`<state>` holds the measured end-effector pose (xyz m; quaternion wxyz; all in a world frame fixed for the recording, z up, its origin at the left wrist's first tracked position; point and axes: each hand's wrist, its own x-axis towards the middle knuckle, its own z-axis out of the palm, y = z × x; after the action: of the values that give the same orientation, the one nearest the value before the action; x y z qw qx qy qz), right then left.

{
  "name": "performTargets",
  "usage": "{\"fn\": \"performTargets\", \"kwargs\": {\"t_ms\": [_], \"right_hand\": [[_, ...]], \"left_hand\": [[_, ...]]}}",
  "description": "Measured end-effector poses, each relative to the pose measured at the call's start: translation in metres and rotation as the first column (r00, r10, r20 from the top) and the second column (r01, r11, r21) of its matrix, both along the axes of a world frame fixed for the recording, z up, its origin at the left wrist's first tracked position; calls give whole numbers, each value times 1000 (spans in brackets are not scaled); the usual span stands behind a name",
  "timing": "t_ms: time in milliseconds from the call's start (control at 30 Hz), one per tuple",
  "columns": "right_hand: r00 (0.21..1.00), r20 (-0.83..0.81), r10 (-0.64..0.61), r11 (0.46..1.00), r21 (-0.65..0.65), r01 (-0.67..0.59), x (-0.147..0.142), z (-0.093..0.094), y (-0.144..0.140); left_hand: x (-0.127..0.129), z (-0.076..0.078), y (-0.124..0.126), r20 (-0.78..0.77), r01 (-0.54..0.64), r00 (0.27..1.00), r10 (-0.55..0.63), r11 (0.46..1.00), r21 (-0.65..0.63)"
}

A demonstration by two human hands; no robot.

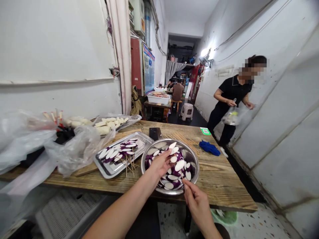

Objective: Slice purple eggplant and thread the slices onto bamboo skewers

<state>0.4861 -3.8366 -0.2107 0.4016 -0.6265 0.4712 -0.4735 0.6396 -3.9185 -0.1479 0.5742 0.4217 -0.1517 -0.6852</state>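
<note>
A steel bowl (195,146) full of purple-skinned, white-fleshed eggplant slices (172,177) stands at the table's front edge. My left hand (160,164) is over the bowl, its fingers curled around a few slices. At the bowl's near right rim, my right hand (196,199) pinches a thin bamboo skewer (183,180) that points up toward a large slice (179,165). Whether its hidden tip pierces that slice, I cannot tell. To the left, a metal tray (109,172) bears skewered eggplant slices (119,151), their sticks jutting over its near edge.
Loose skewers (184,136) lie behind the bowl, near a blue cloth (209,148) and a dark block (155,133). Plastic bags (74,149) and a tray of pale cut pieces (109,124) crowd the left. A person (234,96) with a bag stands at right.
</note>
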Motion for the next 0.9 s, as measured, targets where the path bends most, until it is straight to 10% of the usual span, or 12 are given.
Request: {"fn": "performTargets", "kwargs": {"t_ms": [900], "right_hand": [[998, 66, 23, 998, 53, -27, -4, -8, 1]], "left_hand": [[5, 2, -18, 70, 40, 996, -47, 994, 99]]}}
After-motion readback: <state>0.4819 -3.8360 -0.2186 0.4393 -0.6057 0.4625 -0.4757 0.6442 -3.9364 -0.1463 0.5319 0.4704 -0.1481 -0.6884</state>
